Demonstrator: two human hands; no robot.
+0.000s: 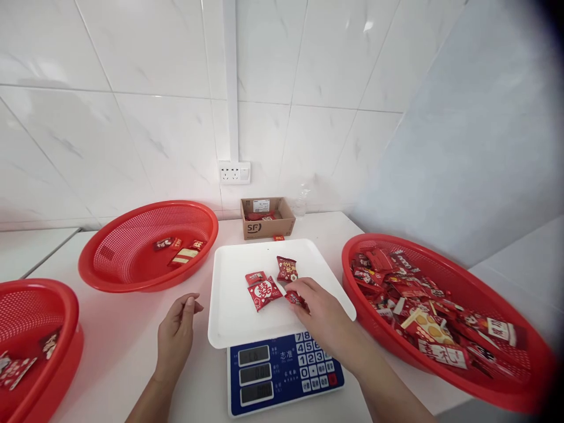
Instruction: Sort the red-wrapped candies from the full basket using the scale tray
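Observation:
A white scale tray (238, 320) sits on a blue digital scale (282, 370) in front of me. Three red candy packets lie on the tray: a large one (263, 293), a small one (255, 277) and another (286, 268). My right hand (319, 308) rests over the tray's right side, fingers pinched on a small red candy packet (294, 298). My left hand (177, 333) hovers above the table just left of the tray, fingers loosely curled with nothing in them.
A red basket (506, 393) full of red snack packets stands at the right. Another red basket (132, 276) at back left holds several packets. A third red basket (53, 364) is at the far left. A cardboard box (268, 226) and a wall socket (234, 173) are behind the scale.

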